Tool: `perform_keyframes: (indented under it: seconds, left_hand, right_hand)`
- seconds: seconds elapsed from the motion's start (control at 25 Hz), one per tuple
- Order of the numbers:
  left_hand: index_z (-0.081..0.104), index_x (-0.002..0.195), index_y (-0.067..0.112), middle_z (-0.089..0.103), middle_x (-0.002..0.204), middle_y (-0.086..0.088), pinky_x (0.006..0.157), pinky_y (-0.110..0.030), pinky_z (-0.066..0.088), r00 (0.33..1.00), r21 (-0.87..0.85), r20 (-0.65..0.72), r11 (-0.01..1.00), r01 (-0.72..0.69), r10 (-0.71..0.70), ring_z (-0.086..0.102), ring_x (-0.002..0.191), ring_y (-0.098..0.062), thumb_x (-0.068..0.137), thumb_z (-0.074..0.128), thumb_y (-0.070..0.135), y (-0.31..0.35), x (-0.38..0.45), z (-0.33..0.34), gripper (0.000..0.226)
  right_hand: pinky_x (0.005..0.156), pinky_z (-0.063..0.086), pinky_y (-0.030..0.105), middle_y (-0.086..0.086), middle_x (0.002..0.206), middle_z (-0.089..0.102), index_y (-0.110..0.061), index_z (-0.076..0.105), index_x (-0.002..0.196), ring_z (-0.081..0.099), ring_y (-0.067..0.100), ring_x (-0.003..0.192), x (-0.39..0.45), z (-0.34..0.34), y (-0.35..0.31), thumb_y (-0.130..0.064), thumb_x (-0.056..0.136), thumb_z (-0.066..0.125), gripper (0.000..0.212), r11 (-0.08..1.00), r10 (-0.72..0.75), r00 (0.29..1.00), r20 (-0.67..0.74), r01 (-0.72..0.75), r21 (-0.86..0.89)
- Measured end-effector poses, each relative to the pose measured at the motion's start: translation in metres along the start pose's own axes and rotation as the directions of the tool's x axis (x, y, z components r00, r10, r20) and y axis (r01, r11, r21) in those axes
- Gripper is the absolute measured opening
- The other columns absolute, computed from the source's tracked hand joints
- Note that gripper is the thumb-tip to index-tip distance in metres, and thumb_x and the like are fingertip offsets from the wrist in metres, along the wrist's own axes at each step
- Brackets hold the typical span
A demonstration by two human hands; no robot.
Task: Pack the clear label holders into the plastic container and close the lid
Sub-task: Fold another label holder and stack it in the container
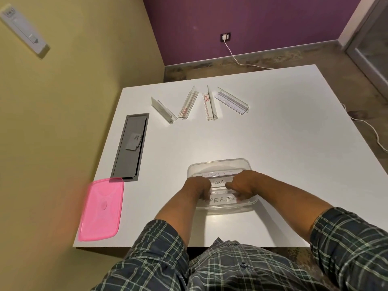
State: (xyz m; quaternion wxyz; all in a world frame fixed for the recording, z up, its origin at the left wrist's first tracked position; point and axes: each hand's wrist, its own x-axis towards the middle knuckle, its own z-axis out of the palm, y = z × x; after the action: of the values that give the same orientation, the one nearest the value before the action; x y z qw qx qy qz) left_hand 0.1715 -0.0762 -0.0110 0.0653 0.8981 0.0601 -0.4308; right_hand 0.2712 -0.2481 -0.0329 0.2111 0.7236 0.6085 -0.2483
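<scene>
A clear plastic container [218,163] sits near the table's front edge. Both hands reach into it. My left hand [197,186] and my right hand [245,183] grip the two ends of a clear label holder [218,182] with a handwritten paper strip. Other label holders with handwritten strips lie in the container, one behind [218,174] and one in front [221,200]. Several more clear label holders lie at the far side of the table: one at the left [162,110], two in the middle [188,106] [210,106], one at the right [231,100]. The pink lid [100,208] lies at the table's front left corner.
A grey cable hatch [130,148] is set into the white table [294,143] along its left edge, just behind the pink lid. A yellow wall stands left of the table. A white cable [371,131] runs over the floor to the right.
</scene>
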Motion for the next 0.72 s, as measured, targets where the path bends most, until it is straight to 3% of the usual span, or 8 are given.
perform_keyframes:
  seconds: [0.16,0.28,0.44,0.52,0.6,0.72]
  left_hand:
    - [0.07,0.121,0.011,0.071,0.119,-0.01,0.098,-0.04,0.054,0.998,0.006,0.065,1.0,-0.007,0.007,0.066,0.11,-0.028,0.084,0.075,0.024,0.001,0.006,-0.008,0.039]
    - [0.071,0.12,0.011,0.072,0.118,-0.008,0.099,-0.04,0.053,0.994,-0.004,0.108,1.0,0.003,-0.003,0.067,0.11,-0.028,0.078,0.082,0.027,0.002,0.01,-0.013,0.046]
    - [0.069,0.121,0.009,0.07,0.121,-0.009,0.1,-0.038,0.052,0.985,0.085,0.17,0.996,0.008,-0.023,0.067,0.109,-0.028,0.084,0.078,0.036,0.006,0.018,-0.017,0.047]
    - [0.068,0.12,0.005,0.069,0.124,-0.011,0.096,-0.035,0.051,0.974,0.059,0.225,0.998,0.002,-0.016,0.064,0.097,-0.027,0.087,0.073,0.04,0.01,0.021,-0.029,0.049]
    - [0.064,0.125,0.002,0.067,0.126,-0.014,0.09,-0.035,0.052,0.946,-0.12,0.323,0.993,0.017,0.023,0.064,0.086,-0.023,0.092,0.069,0.028,0.011,0.024,-0.053,0.042]
    - [0.064,0.12,0.008,0.074,0.107,-0.007,0.07,-0.027,0.05,0.923,-0.337,0.363,0.941,0.004,0.126,0.073,0.07,-0.013,0.098,0.054,0.015,0.005,0.025,-0.108,0.025]
  right_hand:
    - [0.077,0.048,0.035,0.01,0.112,0.069,-0.018,0.056,0.126,0.066,0.031,0.099,-0.002,-0.006,0.004,-0.044,0.088,0.068,0.047,0.998,-0.033,0.999,0.028,0.031,0.049]
    - [0.073,0.044,0.034,0.01,0.113,0.069,-0.016,0.058,0.123,0.066,0.031,0.1,0.001,-0.012,0.002,-0.044,0.086,0.072,0.049,0.999,-0.044,0.997,0.068,0.042,0.032]
    - [0.073,0.046,0.036,0.012,0.112,0.069,-0.012,0.057,0.125,0.067,0.033,0.098,0.005,-0.021,0.001,-0.052,0.085,0.07,0.058,0.997,-0.075,0.991,0.112,0.077,-0.013]
    - [0.069,0.043,0.036,0.013,0.104,0.07,-0.012,0.057,0.121,0.067,0.035,0.093,0.004,-0.025,0.006,-0.064,0.091,0.056,0.059,0.993,-0.118,0.993,0.028,0.118,-0.008]
    - [0.064,0.042,0.034,0.012,0.091,0.072,-0.016,0.061,0.106,0.067,0.035,0.082,0.002,-0.031,0.016,-0.066,0.098,0.037,0.056,0.986,-0.168,0.974,-0.15,0.166,-0.021]
    - [0.06,0.041,0.03,0.005,0.081,0.073,-0.021,0.063,0.094,0.066,0.031,0.069,0.001,-0.048,0.045,-0.059,0.102,0.031,0.05,0.982,-0.171,0.902,-0.395,0.186,-0.001]
